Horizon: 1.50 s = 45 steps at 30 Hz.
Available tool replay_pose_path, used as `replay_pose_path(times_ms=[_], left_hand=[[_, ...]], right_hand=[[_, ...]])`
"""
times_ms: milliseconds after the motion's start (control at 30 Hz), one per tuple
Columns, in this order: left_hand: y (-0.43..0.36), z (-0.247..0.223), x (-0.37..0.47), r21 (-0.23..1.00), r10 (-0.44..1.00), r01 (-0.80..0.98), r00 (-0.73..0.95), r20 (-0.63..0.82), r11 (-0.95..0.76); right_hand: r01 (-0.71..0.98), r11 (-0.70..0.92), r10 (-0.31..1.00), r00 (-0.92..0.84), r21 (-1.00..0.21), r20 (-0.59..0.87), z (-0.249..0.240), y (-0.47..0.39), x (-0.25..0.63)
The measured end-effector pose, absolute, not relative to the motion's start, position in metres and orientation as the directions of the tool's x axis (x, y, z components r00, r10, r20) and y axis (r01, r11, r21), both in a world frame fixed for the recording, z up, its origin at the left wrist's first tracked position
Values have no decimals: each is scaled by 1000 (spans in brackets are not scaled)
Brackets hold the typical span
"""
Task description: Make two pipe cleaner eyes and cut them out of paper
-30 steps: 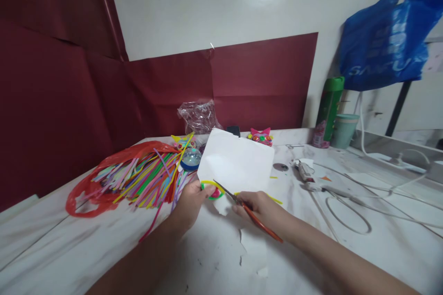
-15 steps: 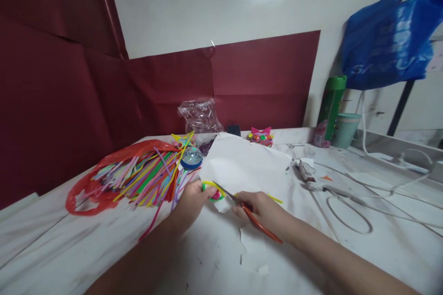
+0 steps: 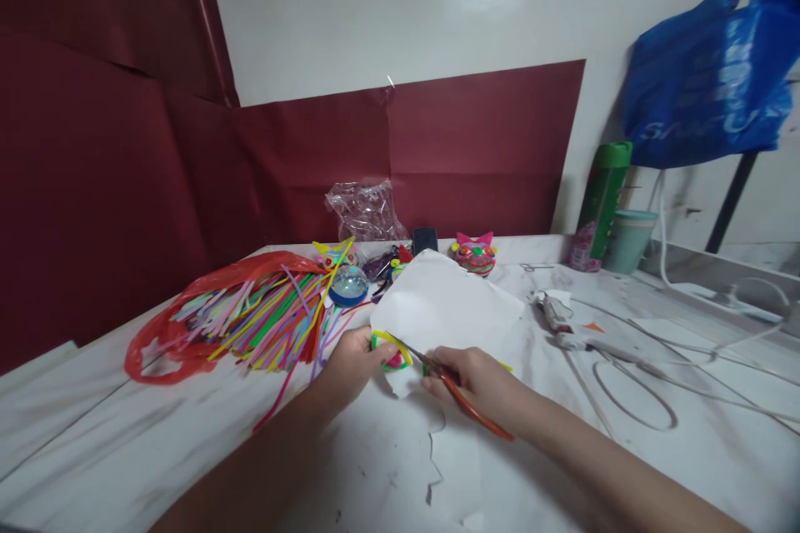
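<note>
My left hand (image 3: 350,362) is closed on the near left edge of a white sheet of paper (image 3: 447,300). By its thumb, on the paper, is a small rounded shape of yellow, green and pink pipe cleaner (image 3: 396,358). My right hand (image 3: 466,375) grips scissors with orange handles (image 3: 480,418). Their blades point left, the tip close to the yellow edge of the shape; whether they touch the paper I cannot tell. A yellow strip (image 3: 505,366) pokes out beyond my right hand. Torn paper (image 3: 437,458) hangs or lies below.
A red plastic bag (image 3: 150,366) of pipe cleaners (image 3: 268,321) lies left, beside a round blue-rimmed container (image 3: 348,287). Decorated animal faces (image 3: 475,252) stand at the back. Right are a glue gun (image 3: 562,325), looping cables (image 3: 662,416), a green can (image 3: 606,200) and a cup (image 3: 631,240).
The far edge of the paper has dipped, uncovering a small colourful figure behind it. Both hands keep nearly the same hold, and the camera view has shifted slightly.
</note>
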State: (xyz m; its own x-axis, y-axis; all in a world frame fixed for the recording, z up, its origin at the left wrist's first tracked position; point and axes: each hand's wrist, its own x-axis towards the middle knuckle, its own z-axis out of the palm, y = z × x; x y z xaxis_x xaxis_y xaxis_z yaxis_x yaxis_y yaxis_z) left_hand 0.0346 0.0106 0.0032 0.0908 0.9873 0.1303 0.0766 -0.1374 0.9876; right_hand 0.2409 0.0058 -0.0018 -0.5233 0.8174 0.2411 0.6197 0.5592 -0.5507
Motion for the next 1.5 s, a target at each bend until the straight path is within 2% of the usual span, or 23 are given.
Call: replay_pose_path(times_ms=[867, 1167, 1500], left_hand=[[10, 5, 32, 980, 979, 156, 180, 93, -122], [10, 7, 33, 981, 977, 154, 194, 84, -114], [6, 9, 36, 978, 971, 185, 233, 50, -95]], right_hand=[[611, 553, 813, -543, -567, 209, -1, 4, 238], [575, 539, 810, -555, -615, 190, -4, 6, 239], [633, 578, 803, -555, -515, 218, -2, 6, 243]])
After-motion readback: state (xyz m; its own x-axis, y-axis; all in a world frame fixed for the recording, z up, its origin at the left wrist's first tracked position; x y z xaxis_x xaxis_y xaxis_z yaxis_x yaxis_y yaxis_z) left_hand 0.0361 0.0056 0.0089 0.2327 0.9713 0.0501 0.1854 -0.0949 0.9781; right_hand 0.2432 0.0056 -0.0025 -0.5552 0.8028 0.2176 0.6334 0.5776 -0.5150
